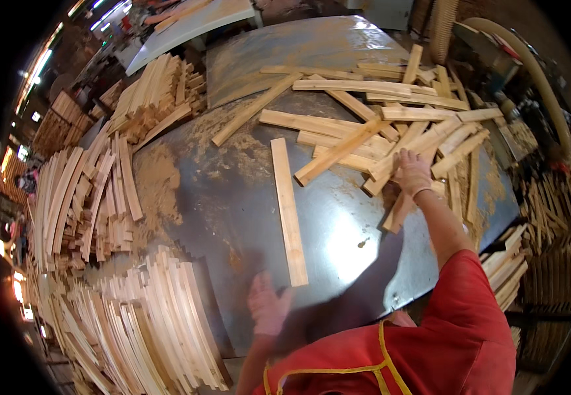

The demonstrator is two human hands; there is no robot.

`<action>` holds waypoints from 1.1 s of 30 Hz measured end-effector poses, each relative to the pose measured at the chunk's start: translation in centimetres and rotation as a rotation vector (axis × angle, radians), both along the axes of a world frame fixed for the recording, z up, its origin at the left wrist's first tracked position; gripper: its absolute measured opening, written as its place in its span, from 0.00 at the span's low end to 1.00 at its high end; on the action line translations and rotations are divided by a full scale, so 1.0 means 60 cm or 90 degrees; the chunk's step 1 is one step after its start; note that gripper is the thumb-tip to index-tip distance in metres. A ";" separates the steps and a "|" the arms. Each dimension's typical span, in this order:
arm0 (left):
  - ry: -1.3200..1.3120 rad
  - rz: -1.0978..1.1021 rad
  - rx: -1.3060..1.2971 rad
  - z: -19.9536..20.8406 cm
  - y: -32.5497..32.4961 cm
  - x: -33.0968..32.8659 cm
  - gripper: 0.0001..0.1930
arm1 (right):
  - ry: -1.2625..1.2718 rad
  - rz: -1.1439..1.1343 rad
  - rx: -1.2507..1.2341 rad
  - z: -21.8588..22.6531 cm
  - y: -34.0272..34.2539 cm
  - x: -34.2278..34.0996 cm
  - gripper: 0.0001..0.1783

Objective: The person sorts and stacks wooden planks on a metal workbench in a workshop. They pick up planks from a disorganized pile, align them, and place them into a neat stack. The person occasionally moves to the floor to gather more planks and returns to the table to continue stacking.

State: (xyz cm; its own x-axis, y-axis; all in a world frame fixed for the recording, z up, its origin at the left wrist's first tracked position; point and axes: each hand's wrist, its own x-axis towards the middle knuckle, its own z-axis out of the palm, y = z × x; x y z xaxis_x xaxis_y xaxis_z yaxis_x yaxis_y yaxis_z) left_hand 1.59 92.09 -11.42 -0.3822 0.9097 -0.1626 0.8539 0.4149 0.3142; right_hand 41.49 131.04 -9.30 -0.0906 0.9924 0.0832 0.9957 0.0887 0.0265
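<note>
My right hand (414,172) reaches into a loose heap of pale wooden slats, its fingers bent over one slat (381,179) near that slat's close end. Another slat (399,212) slants out from beneath the hand. Lower down, my left hand (269,306) hovers over the metal table (338,243), slightly blurred, with thumb and fingers apart and nothing in it. Just beyond it, a single slat (289,210) lies lengthwise on the table, separate from the heap. The left hand does not appear to touch that slat.
Neat rows of slats (160,316) stand along the left, with further stacks (88,197) behind them. Sawdust (157,191) covers parts of the tabletop. A ribbed hose (443,29) rises at the far right. Stacked wood (549,270) stands beyond the right table edge.
</note>
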 end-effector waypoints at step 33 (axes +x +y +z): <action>0.090 0.181 0.067 0.079 -0.447 -0.186 0.39 | 0.708 0.283 -0.597 0.066 -0.375 -0.575 0.30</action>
State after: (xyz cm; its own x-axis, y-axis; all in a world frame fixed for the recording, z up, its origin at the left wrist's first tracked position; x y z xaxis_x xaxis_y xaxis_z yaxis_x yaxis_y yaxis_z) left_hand -9.56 65.30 -6.67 -0.6350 0.7725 -0.0010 0.7468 0.6142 0.2552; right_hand 6.97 108.52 -5.31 -0.7051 0.6343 -0.3171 0.3597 -0.0654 -0.9308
